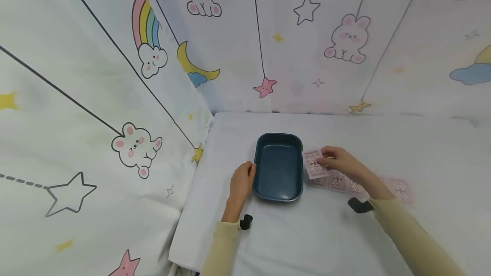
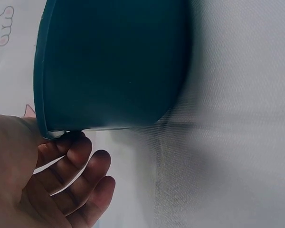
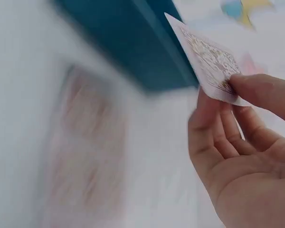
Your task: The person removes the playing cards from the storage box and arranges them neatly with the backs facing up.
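Note:
In the head view, a dark blue rectangular tray (image 1: 279, 199) stands upright on the white-covered table. My left hand (image 1: 242, 180) holds its left rim; the left wrist view shows curled fingers (image 2: 97, 166) at the rim's corner, the thumb hidden. Between thumb and fingers, my right hand (image 1: 341, 163) pinches a pink-backed playing card (image 1: 312, 164), raised just right of the tray. That card (image 3: 206, 59) appears tilted in the right wrist view, near the tray's wall (image 3: 147, 52). Beneath the hand and forearm runs a row of several similar cards (image 1: 337, 181), partly covered.
White cloth covers the table (image 1: 276, 242). Curtains (image 1: 238, 54) printed with bears, stars and rainbows hang along its back and left side. A black wrist camera (image 1: 360, 205) sits by the right sleeve, another (image 1: 246, 222) by the left.

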### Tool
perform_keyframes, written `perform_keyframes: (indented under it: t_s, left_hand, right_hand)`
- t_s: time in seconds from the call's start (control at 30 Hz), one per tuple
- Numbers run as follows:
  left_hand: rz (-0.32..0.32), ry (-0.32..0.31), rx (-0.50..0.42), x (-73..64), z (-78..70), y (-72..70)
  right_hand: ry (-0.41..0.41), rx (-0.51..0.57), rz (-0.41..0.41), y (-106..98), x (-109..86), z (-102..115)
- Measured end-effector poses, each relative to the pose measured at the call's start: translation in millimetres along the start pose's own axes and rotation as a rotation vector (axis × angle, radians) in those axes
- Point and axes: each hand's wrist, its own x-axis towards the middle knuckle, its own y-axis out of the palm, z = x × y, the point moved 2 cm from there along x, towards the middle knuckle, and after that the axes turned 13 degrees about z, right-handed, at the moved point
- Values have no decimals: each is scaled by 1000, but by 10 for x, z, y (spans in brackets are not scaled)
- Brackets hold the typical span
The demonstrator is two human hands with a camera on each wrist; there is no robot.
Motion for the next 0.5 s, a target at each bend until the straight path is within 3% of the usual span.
perform_keyframes:
  t_s: [0.3,0.5]
  left_hand:
    - [13,-18,-8,-17,31,-35]
    - [3,-14,-15,-25,13,-28]
  right_hand:
    - [261,-91,-207,-485,-1333,-1146]
    - [410,-101,-293,-879,-2067,-1720]
